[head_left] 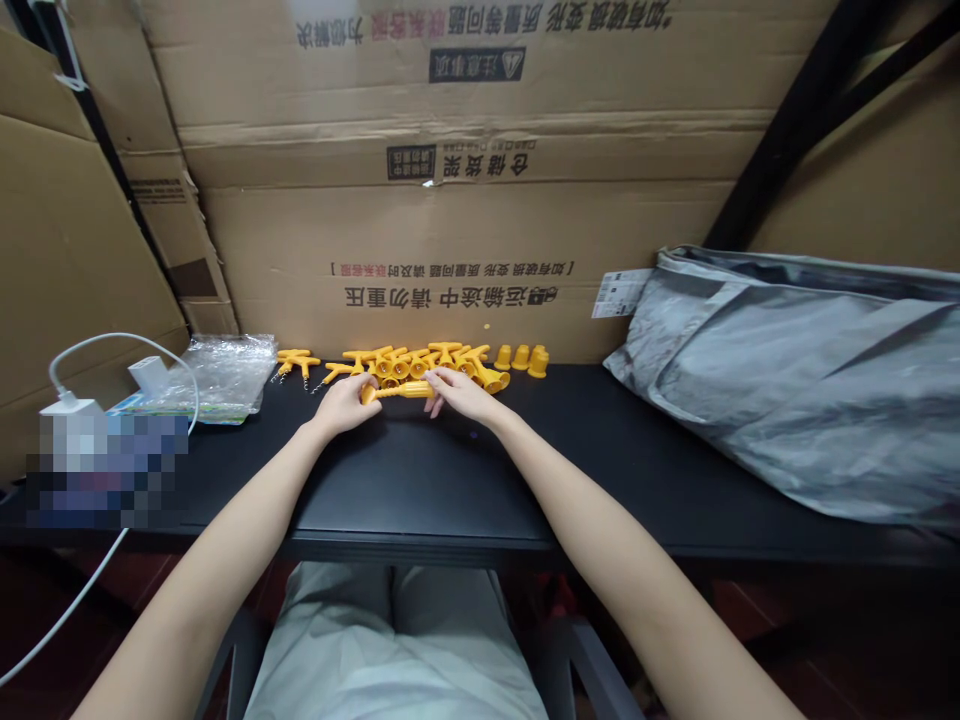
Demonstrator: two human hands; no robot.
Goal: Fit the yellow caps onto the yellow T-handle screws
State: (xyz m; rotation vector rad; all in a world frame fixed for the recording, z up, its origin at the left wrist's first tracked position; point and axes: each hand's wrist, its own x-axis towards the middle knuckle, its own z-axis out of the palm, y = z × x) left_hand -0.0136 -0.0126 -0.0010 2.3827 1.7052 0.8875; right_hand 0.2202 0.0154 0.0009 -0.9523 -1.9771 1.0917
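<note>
A yellow plastic corkscrew part (415, 389) lies level between my two hands, just above the black table. It has a flared end, a narrow ridged neck and a thicker ribbed body. My left hand (346, 403) is closed around the flared end, at the left. The fingers of my right hand (461, 393) pinch the thick end, partly hiding it. Right behind my hands is a pile of yellow T-handled corkscrews and bell-shaped pieces (418, 362). A few corkscrews (298, 357) with bare metal spirals lie to the left.
Several yellow bell-shaped caps (538, 361) stand right of the pile. Clear plastic bags (229, 375) lie on the left, near a white charger (73, 425) with a cable. A grey bag (795, 400) takes up the right side of the black table (420, 480). Cardboard (465, 220) walls the back.
</note>
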